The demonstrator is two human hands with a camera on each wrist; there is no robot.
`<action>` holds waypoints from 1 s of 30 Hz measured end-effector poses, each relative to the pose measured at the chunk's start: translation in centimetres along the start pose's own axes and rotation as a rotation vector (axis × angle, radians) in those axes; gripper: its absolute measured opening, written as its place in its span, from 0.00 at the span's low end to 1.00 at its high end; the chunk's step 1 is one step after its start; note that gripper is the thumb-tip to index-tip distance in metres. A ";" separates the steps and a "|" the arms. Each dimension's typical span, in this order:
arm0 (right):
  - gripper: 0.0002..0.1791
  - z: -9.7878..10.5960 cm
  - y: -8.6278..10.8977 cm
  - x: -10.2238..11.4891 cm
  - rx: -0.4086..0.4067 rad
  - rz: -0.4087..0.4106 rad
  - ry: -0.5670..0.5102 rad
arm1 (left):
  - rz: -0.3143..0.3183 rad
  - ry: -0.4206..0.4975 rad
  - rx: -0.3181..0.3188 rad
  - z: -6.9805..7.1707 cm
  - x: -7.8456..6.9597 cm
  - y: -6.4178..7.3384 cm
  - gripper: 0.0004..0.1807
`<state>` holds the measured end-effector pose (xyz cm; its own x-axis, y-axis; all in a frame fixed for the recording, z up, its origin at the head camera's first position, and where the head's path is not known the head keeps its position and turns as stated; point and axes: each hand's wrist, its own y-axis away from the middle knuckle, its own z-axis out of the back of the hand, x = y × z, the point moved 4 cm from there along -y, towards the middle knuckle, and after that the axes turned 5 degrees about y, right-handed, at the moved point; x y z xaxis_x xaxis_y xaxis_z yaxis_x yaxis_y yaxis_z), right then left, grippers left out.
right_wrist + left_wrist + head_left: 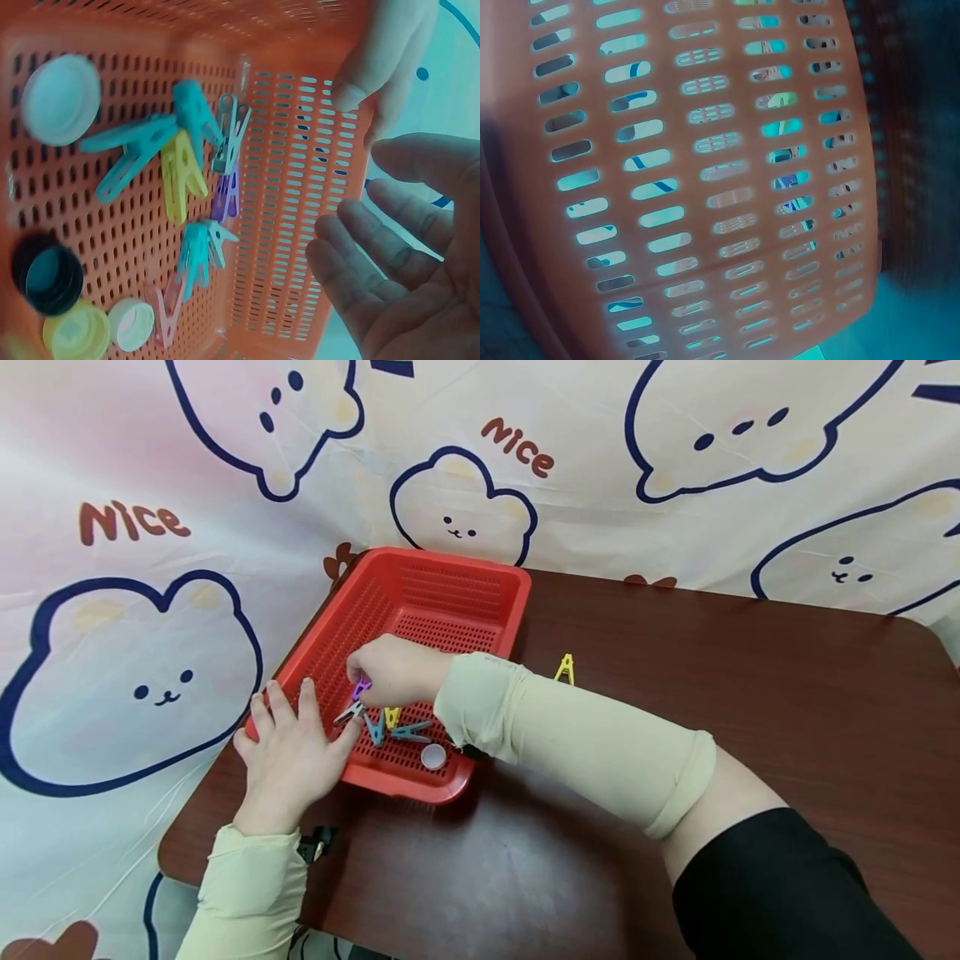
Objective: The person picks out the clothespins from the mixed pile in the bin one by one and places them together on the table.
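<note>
A red perforated basket [517, 602] stands on the table. Spread fingers of my left hand [292, 768] lie on its near-left rim. Over the inside of the basket is my right hand [397, 670]; in the right wrist view its fingers are loosely bent with nothing between them. Beneath it, a purple clothespin [226, 196] and a grey-white clothespin [229, 139] lie on the basket floor. Beside them are a yellow clothespin [178, 180] and blue clothespins [135, 154]. The left wrist view shows only the slotted basket wall [705, 176].
A large white cap [61, 99], a black cap [49, 276], a yellow cap [76, 331] and a small white cap [132, 324] sit in the basket near a pink clothespin [169, 307]. Another yellow clothespin [566, 670] lies on the brown table [750, 677]. A printed curtain [585, 527] hangs behind.
</note>
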<state>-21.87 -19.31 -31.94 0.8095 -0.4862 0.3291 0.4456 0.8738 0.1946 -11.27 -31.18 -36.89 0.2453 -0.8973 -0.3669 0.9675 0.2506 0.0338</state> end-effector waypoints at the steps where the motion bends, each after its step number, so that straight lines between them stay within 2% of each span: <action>1: 0.15 0.0 -0.1 -0.1 0.002 -0.006 -0.011 | -0.001 0.001 0.000 0.0 -0.1 0.0 0.52; 6: 0.14 -0.6 -0.8 -0.4 0.028 -0.032 -0.051 | 0.000 0.001 -0.001 0.0 -0.3 0.1 0.52; 12: 0.07 -1.6 -1.2 -0.6 0.051 -0.067 -0.021 | -0.005 0.002 0.002 0.1 -0.4 0.2 0.51; 15: 0.03 -2.0 -1.2 -0.3 0.094 -0.078 -0.033 | -0.004 0.001 -0.001 0.2 -0.4 0.2 0.51; 18: 0.12 -2.7 -1.5 -0.4 0.146 -0.102 -0.031 | -0.001 0.001 0.001 0.1 -0.3 0.3 0.51; 21: 0.18 -3.3 -1.8 -0.9 0.212 -0.148 -0.010 | 0.000 0.003 0.004 0.0 -0.2 0.2 0.51; 25: 0.18 -3.8 -1.7 -1.6 0.278 -0.196 -0.007 | 0.004 0.000 0.006 -0.1 -0.2 0.2 0.50; 30: 0.17 -4.2 -1.8 -2.0 0.317 -0.193 -0.054 | 0.003 -0.006 0.002 0.1 -0.3 0.2 0.49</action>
<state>-22.63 -19.85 -36.85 0.6971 -0.6487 0.3054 0.4407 0.7237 0.5311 -11.19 -30.87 -36.69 0.2484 -0.8986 -0.3616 0.9669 0.2523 0.0370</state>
